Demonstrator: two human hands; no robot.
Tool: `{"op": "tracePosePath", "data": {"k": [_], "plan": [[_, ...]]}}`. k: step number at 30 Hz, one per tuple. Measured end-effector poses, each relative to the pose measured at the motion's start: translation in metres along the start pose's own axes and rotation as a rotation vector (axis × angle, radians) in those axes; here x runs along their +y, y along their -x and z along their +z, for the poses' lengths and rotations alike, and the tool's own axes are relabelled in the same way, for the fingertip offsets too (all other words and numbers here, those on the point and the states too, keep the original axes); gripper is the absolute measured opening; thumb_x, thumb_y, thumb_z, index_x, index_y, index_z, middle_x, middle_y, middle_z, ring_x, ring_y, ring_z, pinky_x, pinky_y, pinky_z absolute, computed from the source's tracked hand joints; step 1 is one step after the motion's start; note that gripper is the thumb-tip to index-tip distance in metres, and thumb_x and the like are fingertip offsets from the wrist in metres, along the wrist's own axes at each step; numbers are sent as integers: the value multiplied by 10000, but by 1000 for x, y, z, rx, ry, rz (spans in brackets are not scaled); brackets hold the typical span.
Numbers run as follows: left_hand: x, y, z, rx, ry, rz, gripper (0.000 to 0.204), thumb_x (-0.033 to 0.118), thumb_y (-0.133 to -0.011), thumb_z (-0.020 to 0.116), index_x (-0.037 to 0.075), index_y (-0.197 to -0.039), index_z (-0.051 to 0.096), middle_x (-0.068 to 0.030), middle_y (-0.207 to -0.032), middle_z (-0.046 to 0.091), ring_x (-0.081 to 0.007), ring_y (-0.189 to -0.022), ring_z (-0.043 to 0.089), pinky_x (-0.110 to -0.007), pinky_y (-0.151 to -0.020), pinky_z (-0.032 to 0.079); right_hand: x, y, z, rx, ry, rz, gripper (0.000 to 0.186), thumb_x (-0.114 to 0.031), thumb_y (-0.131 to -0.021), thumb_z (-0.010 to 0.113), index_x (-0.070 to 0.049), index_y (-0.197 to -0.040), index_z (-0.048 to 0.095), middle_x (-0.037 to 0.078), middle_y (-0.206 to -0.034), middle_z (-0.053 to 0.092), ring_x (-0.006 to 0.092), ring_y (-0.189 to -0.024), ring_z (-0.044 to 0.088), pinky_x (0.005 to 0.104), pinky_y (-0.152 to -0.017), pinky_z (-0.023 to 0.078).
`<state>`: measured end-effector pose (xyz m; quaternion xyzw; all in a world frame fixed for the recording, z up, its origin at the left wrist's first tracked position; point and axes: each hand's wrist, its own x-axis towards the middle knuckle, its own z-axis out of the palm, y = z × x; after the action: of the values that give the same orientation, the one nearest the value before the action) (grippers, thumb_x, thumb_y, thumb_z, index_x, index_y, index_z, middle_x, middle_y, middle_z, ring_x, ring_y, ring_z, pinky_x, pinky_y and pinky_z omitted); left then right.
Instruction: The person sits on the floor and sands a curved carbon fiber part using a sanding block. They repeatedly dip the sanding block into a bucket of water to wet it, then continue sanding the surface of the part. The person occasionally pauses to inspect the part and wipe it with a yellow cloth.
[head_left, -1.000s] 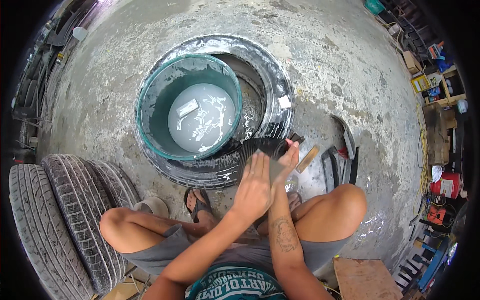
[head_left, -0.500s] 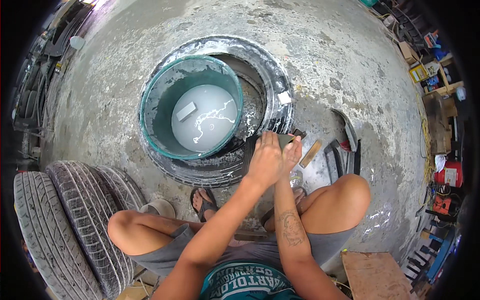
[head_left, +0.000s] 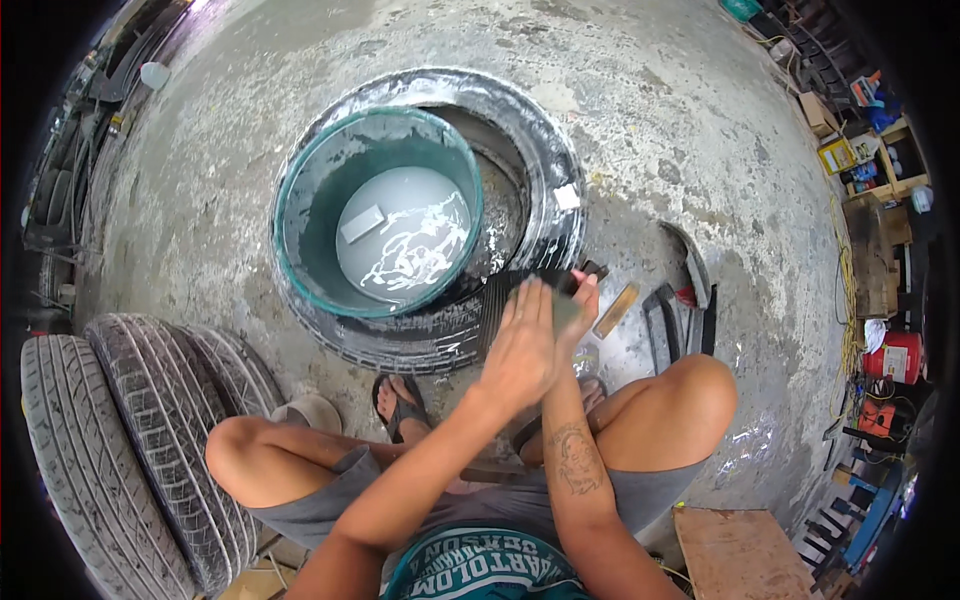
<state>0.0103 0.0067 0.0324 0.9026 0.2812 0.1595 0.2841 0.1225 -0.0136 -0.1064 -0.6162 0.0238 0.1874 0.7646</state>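
My left hand lies with its fingers close together against a thin grey-green sheet that looks like sandpaper and is blurred by motion. Right beside it, my right hand has its fingertips curled round the end of a black part. The hands touch or nearly touch, and their grip is partly hidden. Under them is the black tyre lying flat. A green tub of cloudy water rests on that tyre, with a pale rectangular block in the water.
To the right on the wet floor lie a wooden block and curved black pieces. A small white piece sits on the tyre's rim. Several tyres stand at my left. A wooden board is at lower right.
My left hand has shifted slightly left and down, and the grey-green sheet has moved with it. Bright ripples have spread over the tub's water. The whole view has shifted slightly.
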Motion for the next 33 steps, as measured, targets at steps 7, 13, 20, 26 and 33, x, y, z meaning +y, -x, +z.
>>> {"op": "tracePosePath", "data": {"k": [7,13,20,26,33], "plan": [[10,15,-3,19,-67,44,607,289,-1053,490,-240,-1351,482,-436,-1405,507,-549,-1354,487,-545,-1191,359,10,-3,-9,58,82,-52,474,-427,-1135,458,-28,-1022,687,25,-905,621,132,-835,530,314,-799,470],[1,-34,0,-54,106,-78,640,295,-1057,509,-247,-1391,440,-437,-1444,476,-549,-1395,444,-548,-1214,321,-7,12,9,11,89,-198,443,-418,-1134,474,-40,-1030,680,26,-952,623,118,-878,540,318,-837,473],[7,-41,-4,-133,78,-56,620,241,-1015,545,-253,-1377,447,-450,-1433,466,-566,-1391,436,-560,-1217,311,4,-2,-8,-40,-73,-5,389,-418,-1128,472,-79,-1064,652,40,-932,609,161,-873,557,357,-848,493],[15,-8,-9,-16,-42,88,617,245,-1009,545,-266,-1348,474,-433,-1434,484,-530,-1387,464,-521,-1219,329,-7,2,1,67,197,-167,471,-421,-1135,451,-41,-1013,701,67,-957,651,177,-920,572,350,-901,465],[17,-13,14,9,-60,60,610,319,-1091,463,-231,-1355,491,-419,-1438,499,-524,-1408,446,-521,-1201,353,-10,4,-5,52,125,-141,479,-414,-1137,446,-35,-1002,705,77,-962,662,198,-929,581,361,-917,461]]}}
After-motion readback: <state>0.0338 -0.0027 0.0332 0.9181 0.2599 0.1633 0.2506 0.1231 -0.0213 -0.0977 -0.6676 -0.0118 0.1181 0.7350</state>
